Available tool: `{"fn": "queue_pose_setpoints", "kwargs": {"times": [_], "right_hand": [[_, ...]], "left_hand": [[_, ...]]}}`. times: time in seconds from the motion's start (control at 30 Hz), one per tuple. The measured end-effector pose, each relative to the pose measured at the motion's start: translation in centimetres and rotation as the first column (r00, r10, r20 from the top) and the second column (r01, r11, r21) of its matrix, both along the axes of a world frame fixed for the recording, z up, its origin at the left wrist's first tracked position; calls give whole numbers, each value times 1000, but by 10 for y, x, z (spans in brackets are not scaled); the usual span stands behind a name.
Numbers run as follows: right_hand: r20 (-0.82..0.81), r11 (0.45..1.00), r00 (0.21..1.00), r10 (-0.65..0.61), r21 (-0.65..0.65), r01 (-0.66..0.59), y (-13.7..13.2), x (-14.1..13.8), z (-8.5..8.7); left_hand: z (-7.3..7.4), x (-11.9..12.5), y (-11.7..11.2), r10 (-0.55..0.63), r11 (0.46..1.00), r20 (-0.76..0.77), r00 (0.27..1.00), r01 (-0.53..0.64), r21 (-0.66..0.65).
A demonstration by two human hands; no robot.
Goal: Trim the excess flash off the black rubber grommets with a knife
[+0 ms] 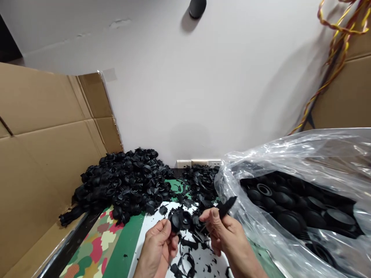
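Observation:
My left hand (159, 244) is closed, with thumb and fingers pinching a round black rubber part (175, 221) by its edge. Close by on the right, my right hand (224, 235) grips a slim black-handled tool (227, 206). Its dark end sticks up past the thumb, and a thin metallic tip seems to point down toward the left; its exact kind is hard to make out. Below both hands lies a white board (150, 227) strewn with black rubber scraps (187, 262), some of them curled rings.
A large heap of black rubber parts (130, 181) rises at left against a cardboard box (49, 116). More black scraps (201, 179) lie by the wall sockets (199, 163). At right, a clear plastic bag (232, 173) holds round black parts (286, 200). Twisted wires (336, 69) hang at upper right.

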State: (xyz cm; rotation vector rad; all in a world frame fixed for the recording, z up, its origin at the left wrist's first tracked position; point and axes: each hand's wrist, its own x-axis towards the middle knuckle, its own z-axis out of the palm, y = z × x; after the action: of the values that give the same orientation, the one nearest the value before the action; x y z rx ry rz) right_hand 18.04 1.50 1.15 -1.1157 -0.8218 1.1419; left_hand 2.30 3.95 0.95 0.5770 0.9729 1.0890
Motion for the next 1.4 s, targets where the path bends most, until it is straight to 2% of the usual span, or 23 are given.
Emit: {"fn": "queue_pose_setpoints", "kwargs": {"times": [0.13, 0.3, 0.43, 0.57, 0.87, 1.13, 1.2, 1.27, 1.33, 1.4], "right_hand": [[-247, 992, 969, 29, -111, -58, 2, -2, 0], [-359, 989, 933, 11, -133, -63, -2, -4, 14], [-224, 992, 972, -72, -113, 48, -3, -5, 15], [-110, 988, 984, -142, -83, 133, -1, -9, 10], [118, 993, 986, -117, 4, 118, 0, -12, -1], [309, 947, 917, -254, 271, 171, -5, -29, -17], [394, 937, 884, -252, 327, 121, -6, -31, -18], [533, 902, 800, -276, 431, 24, -5, -27, -17], [663, 826, 646, -378, 557, -88, 0, -19, -14], [712, 757, 480, -512, 639, -139, 9, -6, -9]], "left_hand": [[-3, 3, -3, 6, 999, -13, 1000, -6, 46], [-2, 6, -4, -8, 998, -78, 997, 12, 54], [0, 8, -6, 15, 999, -113, 994, -10, 46], [0, 10, -8, -18, 997, -141, 990, 28, 65], [6, 13, -12, -99, 988, -185, 978, 119, 101], [2, 13, -14, -32, 991, -175, 984, 53, 119], [0, 12, -14, -32, 990, -175, 984, 56, 133], [-3, 11, -14, -14, 986, -190, 982, 44, 159], [-6, 11, -15, 22, 978, -221, 975, 24, 206], [-8, 11, -16, 41, 968, -225, 974, 17, 252]]}}
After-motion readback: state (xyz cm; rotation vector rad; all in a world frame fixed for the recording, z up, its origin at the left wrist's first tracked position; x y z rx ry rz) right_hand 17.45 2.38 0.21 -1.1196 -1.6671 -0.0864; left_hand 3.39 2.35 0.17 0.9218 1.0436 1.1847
